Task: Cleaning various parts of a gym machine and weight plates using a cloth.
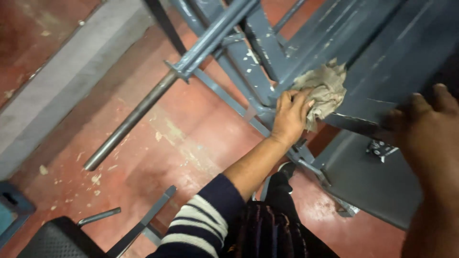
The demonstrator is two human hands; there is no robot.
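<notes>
rag (325, 88): beige-grey cloth, crumpled and frayed, soft and wrinkly, bunched just above the left fingers and pressed flat against the frame
left hand (290, 119): fingers (299, 98) curled over the lower edge of the rag, gripping it against the metal; striped navy-and-white knit sleeve (203, 222) pushed up the forearm
right hand (425, 129): blurry, close to the lens, laid on the edge of the grey panel to the right of the rag; can't tell how far the fingers are open or whether holding anything
frame (258, 57): blue-grey painted steel, angular bars and flat plates, paint chipped with pale scratches, welded joints; runs up and left from the left fingers
panel (377, 181): smooth grey sheet metal, sloping, below and right of the rag
bar (129, 122): bare round steel rod, dull and dark, sticking out of a painted tube, well to the left of the fingers
floor (181, 138): red-brown painted concrete, worn, blotchy, pale flakes and scuffs all over
kerb strip (57, 91): grey concrete band along the far left
black seat (62, 239): textured pad at bottom left, well below the fingers
</notes>
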